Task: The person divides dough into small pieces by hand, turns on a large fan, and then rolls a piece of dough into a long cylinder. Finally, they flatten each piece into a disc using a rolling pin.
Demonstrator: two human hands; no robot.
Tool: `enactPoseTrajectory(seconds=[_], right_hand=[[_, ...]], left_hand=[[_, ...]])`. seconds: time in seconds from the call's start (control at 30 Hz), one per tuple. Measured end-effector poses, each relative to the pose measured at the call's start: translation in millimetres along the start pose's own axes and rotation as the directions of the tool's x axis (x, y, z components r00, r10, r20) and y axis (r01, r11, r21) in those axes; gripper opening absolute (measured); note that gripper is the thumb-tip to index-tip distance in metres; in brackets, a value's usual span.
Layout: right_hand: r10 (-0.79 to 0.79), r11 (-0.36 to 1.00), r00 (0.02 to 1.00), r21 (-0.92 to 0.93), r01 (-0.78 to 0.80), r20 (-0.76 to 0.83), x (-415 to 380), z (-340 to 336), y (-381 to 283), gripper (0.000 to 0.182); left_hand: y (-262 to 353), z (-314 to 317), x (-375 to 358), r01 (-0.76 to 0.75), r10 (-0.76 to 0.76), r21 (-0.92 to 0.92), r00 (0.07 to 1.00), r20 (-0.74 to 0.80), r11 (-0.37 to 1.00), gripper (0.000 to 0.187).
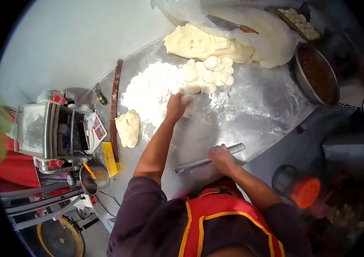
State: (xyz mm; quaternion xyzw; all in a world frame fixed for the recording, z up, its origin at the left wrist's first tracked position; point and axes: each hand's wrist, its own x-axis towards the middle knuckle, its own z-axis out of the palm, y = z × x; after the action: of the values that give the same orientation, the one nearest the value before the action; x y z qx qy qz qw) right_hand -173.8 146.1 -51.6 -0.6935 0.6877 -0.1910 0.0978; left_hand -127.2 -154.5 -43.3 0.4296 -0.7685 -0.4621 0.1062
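My left hand [176, 106] reaches over the floured metal table, its fingers closed on a small pale piece of dough [187, 98]. Just beyond it lies a cluster of flattened, floured dough pieces [208, 73], partly overlapping. Near the table's front edge, my right hand [222, 158] is wrapped over a grey metal rolling pin [191, 164], which lies at a slant. A heap of white flour [150, 88] spreads left of the pieces. Behind them rests a large mass of dough [207, 45], partly under clear plastic sheeting [274, 45]. A smaller dough lump [128, 129] sits to the left.
A dark red wooden stick [115, 103] lies along the table's left side, near a scale [96, 132], a yellow box [110, 158] and a metal pot [90, 183]. A rolling machine [47, 128] stands farther left. At right is a bowl of brown filling [317, 75], with another person beside it.
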Motion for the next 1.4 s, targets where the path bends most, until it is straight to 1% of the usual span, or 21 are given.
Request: enactPoseTrajectory(seconds=[0.03,0.1,0.13,0.17,0.23,0.3,0.33,0.43,0.47,0.57,0.67,0.73,0.87,1.0,1.07,1.13,1.2,1.23,1.27,1.33,1.4], right_hand=[[0.008,1.000,1.000,0.017,-0.008,-0.008,0,0,0,0.016],[0.016,0.999,1.000,0.044,-0.015,-0.018,-1,1,-1,0.017],[0.019,0.999,1.000,0.043,-0.018,-0.012,0,0,-2,0.018],[0.023,0.999,1.000,0.042,-0.023,-0.006,0,-1,-2,0.018],[0.026,0.999,1.000,0.031,-0.026,0.003,-1,-1,-3,0.019],[0.022,1.000,1.000,0.018,-0.022,0.006,0,-1,-2,0.018],[0.027,0.999,0.999,0.024,-0.028,0.037,-1,0,-2,0.018],[0.029,1.000,0.996,0.007,-0.029,0.084,0,4,2,0.019],[0.025,1.000,0.998,-0.020,-0.024,0.065,0,5,2,0.018],[0.047,0.998,0.993,-0.050,-0.042,0.106,-2,11,1,0.017],[0.027,0.998,0.990,-0.055,-0.020,0.140,5,5,3,0.016],[0.002,0.996,0.991,-0.093,0.011,0.137,4,7,6,0.016],[0.076,0.997,0.929,-0.051,-0.061,0.363,10,18,11,0.021],[0.101,0.994,0.843,-0.096,-0.059,0.529,19,9,13,0.032],[0.063,0.997,0.851,-0.070,-0.031,0.522,23,-5,12,0.035],[0.093,0.996,0.814,-0.046,-0.082,0.573,27,-2,17,0.044],[0.105,0.982,0.820,0.072,-0.175,0.563,34,-8,18,0.048],[0.066,0.986,0.867,0.099,-0.131,0.494,39,-9,16,0.046],[0.039,0.987,0.905,0.123,-0.100,0.424,43,-12,15,0.044],[-0.020,0.979,0.965,0.200,-0.034,0.260,47,-8,20,0.041],[-0.060,0.949,0.997,0.312,0.041,0.052,59,13,28,0.037]], left_hand=[[-9,3,-14,0.028,-0.011,-0.215,0.997,0.079,0.976,0.037],[-22,24,-36,-0.044,0.070,-0.228,0.992,0.106,0.973,0.036],[-19,35,-48,-0.038,0.047,-0.122,0.996,0.073,0.992,0.038],[-7,44,-65,-0.132,0.140,0.171,0.990,-0.034,0.976,0.040],[2,53,-81,-0.400,0.467,0.407,0.881,-0.078,0.821,0.044],[-20,76,-84,-0.518,0.532,0.274,0.846,0.027,0.810,0.041],[-18,80,-94,-0.573,0.602,0.341,0.798,0.025,0.746,0.037],[-20,74,-117,-0.600,0.581,0.325,0.797,0.165,0.731,0.038],[-18,71,-121,-0.546,0.509,0.340,0.837,0.199,0.765,0.041],[-10,69,-107,-0.630,0.600,0.377,0.772,0.212,0.679,0.045],[-2,90,-92,-0.610,0.567,0.521,0.780,0.264,0.597,0.052],[8,97,-91,-0.561,0.496,0.562,0.821,0.283,0.608,0.056],[18,99,-82,-0.504,0.377,0.599,0.863,0.335,0.622,0.061],[10,109,-76,-0.516,0.460,0.525,0.853,0.246,0.677,0.071],[-1,117,-73,-0.568,0.558,0.451,0.812,0.171,0.689,0.078],[-16,138,-63,-0.564,0.582,0.388,0.809,0.082,0.729,0.076],[-16,135,-64,-0.588,0.620,0.375,0.783,0.041,0.717,0.077],[-17,136,-63,-0.571,0.588,0.291,0.808,0.033,0.768,0.078],[-2,116,-73,-0.528,0.538,0.286,0.842,0.049,0.800,0.077],[-8,119,-70,-0.456,0.516,0.287,0.837,-0.183,0.842,0.074],[-18,111,-75,-0.427,0.530,0.332,0.775,-0.345,0.841,0.068]])
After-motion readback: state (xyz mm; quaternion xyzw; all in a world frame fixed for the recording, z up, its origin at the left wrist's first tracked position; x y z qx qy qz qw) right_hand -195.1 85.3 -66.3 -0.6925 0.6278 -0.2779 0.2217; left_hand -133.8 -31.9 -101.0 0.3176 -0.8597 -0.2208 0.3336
